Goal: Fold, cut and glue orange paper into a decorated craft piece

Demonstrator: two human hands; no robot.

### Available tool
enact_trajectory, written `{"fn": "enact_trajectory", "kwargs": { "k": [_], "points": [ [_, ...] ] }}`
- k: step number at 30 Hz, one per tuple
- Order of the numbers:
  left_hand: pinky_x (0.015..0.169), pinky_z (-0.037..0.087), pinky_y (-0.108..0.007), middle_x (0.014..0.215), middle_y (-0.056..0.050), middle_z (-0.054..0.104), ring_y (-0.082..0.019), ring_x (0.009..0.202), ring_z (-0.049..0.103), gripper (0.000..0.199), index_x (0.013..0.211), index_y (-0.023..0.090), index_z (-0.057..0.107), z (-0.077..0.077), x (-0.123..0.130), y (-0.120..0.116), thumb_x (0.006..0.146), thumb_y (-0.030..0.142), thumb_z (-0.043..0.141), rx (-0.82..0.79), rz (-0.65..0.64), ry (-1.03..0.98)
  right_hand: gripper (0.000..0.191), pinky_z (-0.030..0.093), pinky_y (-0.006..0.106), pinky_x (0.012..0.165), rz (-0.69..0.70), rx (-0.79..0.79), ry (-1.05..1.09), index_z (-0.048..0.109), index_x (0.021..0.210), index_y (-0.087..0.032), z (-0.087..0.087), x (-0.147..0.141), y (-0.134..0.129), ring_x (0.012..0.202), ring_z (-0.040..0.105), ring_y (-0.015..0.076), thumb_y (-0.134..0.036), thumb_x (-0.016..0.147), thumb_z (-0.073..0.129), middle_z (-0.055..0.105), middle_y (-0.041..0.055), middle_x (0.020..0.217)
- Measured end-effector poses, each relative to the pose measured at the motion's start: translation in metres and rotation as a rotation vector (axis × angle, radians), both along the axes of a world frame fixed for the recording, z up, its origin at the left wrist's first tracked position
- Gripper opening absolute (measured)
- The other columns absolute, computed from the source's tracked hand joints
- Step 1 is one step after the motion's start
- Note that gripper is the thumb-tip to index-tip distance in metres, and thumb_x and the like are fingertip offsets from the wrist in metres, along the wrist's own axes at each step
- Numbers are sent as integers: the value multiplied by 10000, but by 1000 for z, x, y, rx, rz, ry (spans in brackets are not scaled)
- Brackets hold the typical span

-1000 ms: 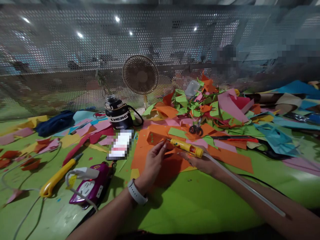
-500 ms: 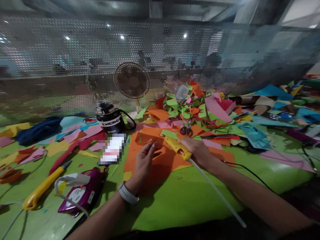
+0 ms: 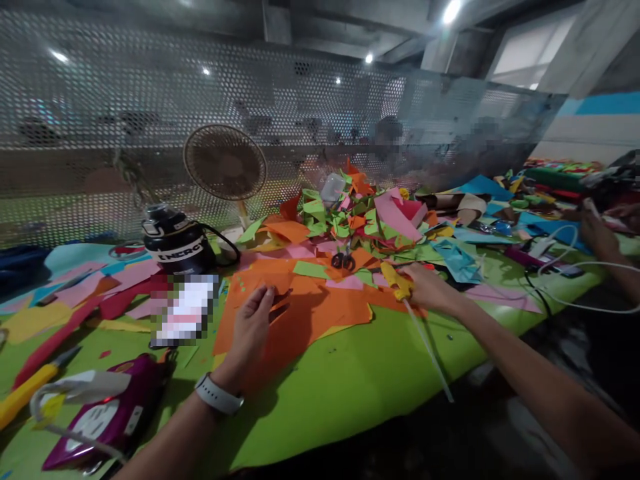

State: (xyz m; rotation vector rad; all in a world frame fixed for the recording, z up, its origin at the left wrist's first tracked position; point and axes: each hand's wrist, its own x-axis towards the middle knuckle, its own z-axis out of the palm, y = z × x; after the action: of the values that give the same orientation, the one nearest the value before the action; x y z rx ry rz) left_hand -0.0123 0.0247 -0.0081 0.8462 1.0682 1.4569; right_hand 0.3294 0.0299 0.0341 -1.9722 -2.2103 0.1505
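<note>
One yellow glue gun [image 3: 399, 281], white stick protruding

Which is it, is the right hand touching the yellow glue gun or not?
Touching. The head view shows the right hand gripping the yellow glue gun, fingers against its side.

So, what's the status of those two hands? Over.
Right hand gripping yellow glue gun, pale stick jutting from its back end. Left hand over orange paper, fingers pinched, anything held unclear. Scissors and paper scraps close beyond.
</note>
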Motion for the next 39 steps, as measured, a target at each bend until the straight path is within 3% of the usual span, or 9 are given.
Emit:
{"fn": "enact_trajectory", "kwargs": {
  "k": [6, 12, 18, 21, 25, 28, 32, 36, 39],
  "points": [
    [785, 553, -324, 931, -41, 673, -243, 1011, 669, 314, 806, 181, 619, 8, -4, -1, 661, 414, 771, 4, 30, -10, 553, 463, 369, 911, 11, -14, 24, 635, 1181, -142, -6, 15, 13, 1109, 606, 314, -263, 645, 697, 649, 157, 1219],
    [794, 547, -342, 890, -20, 634, -268, 1068, 649, 261, 765, 186, 588, 25, -14, 5, 657, 347, 763, 57, 112, -57, 487, 472, 434, 927, 159, 34, -46, 662, 1160, -140, -5, 28, 14, 1115, 612, 338, -262, 692, 607, 651, 169, 1232],
    [764, 543, -306, 835, 17, 616, -245, 1022, 670, 238, 766, 202, 603, 37, -26, 8, 650, 309, 782, 131, 177, -117, 401, 460, 447, 950, 244, 204, 12, 680, 1124, -142, 6, 5, 12, 1123, 603, 312, -329, 884, 419, 658, 160, 1221],
    [755, 543, -293, 842, 12, 616, -253, 1040, 665, 252, 762, 195, 600, 35, -23, 6, 646, 320, 785, 84, 154, -101, 380, 453, 421, 960, 308, 174, 1, 686, 1106, -133, 7, -18, 9, 1146, 585, 299, -345, 912, 437, 672, 156, 1184],
    [748, 553, -298, 880, -14, 640, -254, 1012, 678, 273, 790, 179, 609, 28, -15, 2, 655, 338, 785, -19, 79, -71, 360, 474, 397, 882, 376, 85, -107, 682, 1118, -146, 0, -37, 6, 1072, 596, 293, -375, 849, 609, 664, 149, 1142],
    [732, 565, -299, 886, -18, 650, -242, 974, 688, 254, 803, 173, 630, 24, -12, 0, 666, 314, 790, -61, 34, -74, 180, 471, 316, 761, 369, 49, -114, 712, 988, -179, -6, -41, 12, 916, 629, 229, -219, 855, 597, 681, 105, 1001],
    [736, 578, -288, 869, -11, 649, -209, 927, 692, 173, 808, 169, 646, 22, -12, 0, 713, 274, 746, -100, 11, -67, 208, 435, 274, 724, 287, 59, -46, 698, 847, -160, -2, -46, 34, 812, 632, 184, -82, 861, 506, 689, 77, 878],
    [699, 582, -264, 875, -12, 656, -206, 919, 697, 141, 801, 169, 651, 21, -12, 0, 716, 245, 735, -134, 34, -77, 172, 429, 270, 685, 224, 65, -58, 683, 935, -159, 12, -50, 42, 817, 641, 198, -242, 896, 537, 695, 81, 918],
    [686, 586, -278, 868, -15, 670, -221, 907, 703, 181, 805, 173, 662, 18, -11, 0, 693, 273, 763, -136, 38, -77, 218, 414, 277, 606, 213, -3, -199, 688, 940, -168, 15, -54, 32, 792, 650, 240, -339, 810, 649, 697, 99, 921]
  ]
}}
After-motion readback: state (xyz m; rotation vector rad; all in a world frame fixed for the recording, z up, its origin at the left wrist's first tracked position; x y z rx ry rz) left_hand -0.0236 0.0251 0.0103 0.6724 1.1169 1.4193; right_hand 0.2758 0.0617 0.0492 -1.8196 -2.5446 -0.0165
